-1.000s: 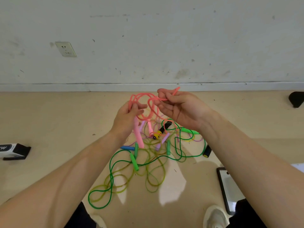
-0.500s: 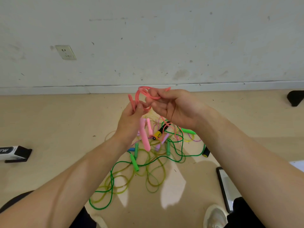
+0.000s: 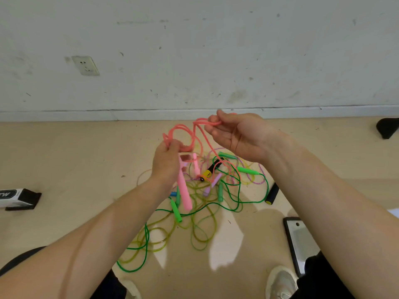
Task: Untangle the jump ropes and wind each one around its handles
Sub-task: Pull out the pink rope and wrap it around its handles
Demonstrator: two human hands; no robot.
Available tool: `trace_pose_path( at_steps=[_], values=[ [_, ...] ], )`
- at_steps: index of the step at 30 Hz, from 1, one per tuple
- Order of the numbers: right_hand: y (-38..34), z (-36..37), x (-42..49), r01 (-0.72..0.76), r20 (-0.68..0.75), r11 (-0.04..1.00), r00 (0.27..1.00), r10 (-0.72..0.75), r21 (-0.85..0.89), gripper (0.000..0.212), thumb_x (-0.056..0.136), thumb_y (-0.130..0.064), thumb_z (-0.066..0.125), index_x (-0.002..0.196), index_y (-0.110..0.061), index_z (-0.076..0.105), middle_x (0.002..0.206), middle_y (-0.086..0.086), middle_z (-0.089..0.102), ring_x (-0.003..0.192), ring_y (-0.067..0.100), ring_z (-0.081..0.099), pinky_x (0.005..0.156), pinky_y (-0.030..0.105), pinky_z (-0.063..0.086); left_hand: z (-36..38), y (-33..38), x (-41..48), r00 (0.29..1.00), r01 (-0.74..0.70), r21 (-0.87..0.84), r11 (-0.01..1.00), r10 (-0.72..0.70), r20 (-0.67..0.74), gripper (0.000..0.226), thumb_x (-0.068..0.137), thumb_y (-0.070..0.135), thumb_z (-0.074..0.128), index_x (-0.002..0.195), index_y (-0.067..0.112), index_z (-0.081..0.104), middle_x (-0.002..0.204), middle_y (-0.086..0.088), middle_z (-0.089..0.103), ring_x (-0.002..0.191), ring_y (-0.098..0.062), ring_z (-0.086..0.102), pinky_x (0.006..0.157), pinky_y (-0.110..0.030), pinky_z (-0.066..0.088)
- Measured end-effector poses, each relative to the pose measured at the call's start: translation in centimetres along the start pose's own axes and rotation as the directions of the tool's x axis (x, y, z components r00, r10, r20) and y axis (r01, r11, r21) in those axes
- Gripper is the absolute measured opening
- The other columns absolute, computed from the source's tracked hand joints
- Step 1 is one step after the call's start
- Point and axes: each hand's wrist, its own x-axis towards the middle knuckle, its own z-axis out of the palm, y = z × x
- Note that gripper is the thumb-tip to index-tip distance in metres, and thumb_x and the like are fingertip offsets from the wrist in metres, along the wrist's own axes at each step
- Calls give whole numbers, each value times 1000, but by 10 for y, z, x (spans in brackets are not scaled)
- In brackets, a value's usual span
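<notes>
My left hand (image 3: pixel 166 164) grips the pink handles (image 3: pixel 184 190) of a pink jump rope, which hang down from my fist. The pink cord (image 3: pixel 187 134) loops up from that hand to my right hand (image 3: pixel 235 134), whose fingers curl round a strand of it. One pink strand trails down into a tangled pile on the floor below. That pile holds a green rope (image 3: pixel 237 203) with green handles (image 3: pixel 176 212), a yellow-green cord (image 3: pixel 200 236), a lilac handle (image 3: pixel 212 184) and a black and yellow handle (image 3: pixel 210 170).
A black handle (image 3: pixel 272 193) lies right of the pile. A phone (image 3: pixel 299 242) lies on the beige floor at lower right, a black and white box (image 3: pixel 18 197) at far left. My shoes (image 3: pixel 280 283) show at the bottom. The white wall has a socket (image 3: pixel 85 65).
My hands have moved apart: the right hand drew the pink cord up and right, while the left hand sank a little with the pink handles.
</notes>
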Motion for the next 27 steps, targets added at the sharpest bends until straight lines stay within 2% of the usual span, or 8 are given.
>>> trace_pose_path(
  at_steps=[4, 8, 10, 12, 16, 19, 22, 27],
  values=[
    [-1, -12, 5, 81, -131, 922, 981, -140, -378, 19, 102, -19, 55, 97, -2, 60, 73, 2, 72, 59, 19, 71, 49, 24, 56, -14, -1, 20, 973, -42, -25, 999, 35, -230, 20, 108, 25, 39, 98, 17, 54, 100, 5, 72, 81, -15, 63, 55, -28, 48],
    [4, -16, 8, 48, -105, 774, 984, -147, -632, 23, 103, -21, 54, 112, 0, 57, 65, -1, 71, 53, 17, 68, 46, 24, 53, -12, -2, 20, 982, -134, 29, 991, 136, -131, 16, 106, 26, 45, 98, 21, 58, 112, 8, 72, 74, 7, 60, 73, -37, 51],
    [8, -10, 7, 72, -35, 785, 992, -119, -616, 21, 104, -19, 52, 109, 0, 58, 65, -1, 70, 53, 17, 68, 48, 24, 54, -5, -3, 12, 990, -142, 65, 988, 141, 26, 18, 106, 23, 45, 96, 18, 59, 99, 11, 75, 82, 1, 65, 77, -33, 53],
    [11, -4, 9, 133, 9, 845, 989, -150, -517, 16, 105, -16, 49, 105, -3, 58, 68, 0, 69, 54, 16, 69, 50, 23, 55, 2, -5, 0, 974, -105, 68, 992, 89, 208, 23, 107, 18, 43, 89, 13, 58, 81, 10, 75, 72, -4, 68, 64, -23, 53],
    [6, -9, 15, 213, -63, 967, 973, -223, -138, 14, 105, -11, 46, 100, -4, 57, 67, 1, 69, 59, 18, 71, 56, 25, 59, 7, -15, -15, 911, 42, -10, 999, -34, 410, 25, 104, 9, 40, 85, 7, 55, 75, -12, 74, 68, -22, 72, 64, -29, 58],
    [0, -22, 19, 271, -185, 962, 948, -260, 36, 16, 105, -9, 45, 95, -4, 56, 74, 6, 71, 63, 23, 73, 59, 29, 61, 6, -18, -16, 883, 140, -62, 988, -96, 460, 24, 105, 19, 40, 91, 6, 55, 72, -13, 71, 63, -25, 68, 67, -35, 57],
    [0, -34, 26, 290, -269, 954, 927, -262, 72, 17, 106, -8, 43, 94, -3, 53, 87, 13, 69, 66, 25, 74, 61, 30, 61, 5, -9, -16, 871, 194, -86, 977, -131, 473, 30, 106, 24, 38, 85, 9, 54, 68, -11, 67, 54, -26, 61, 57, -33, 54],
    [9, -42, 30, 32, -281, 983, 956, -82, -180, 26, 106, -18, 39, 106, 5, 52, 101, 26, 68, 64, 27, 74, 52, 31, 59, 3, 18, -9, 934, 251, -229, 941, -172, 315, 32, 106, 29, 41, 82, 12, 53, 60, -3, 58, 41, -16, 51, 49, -36, 56]
  ],
)
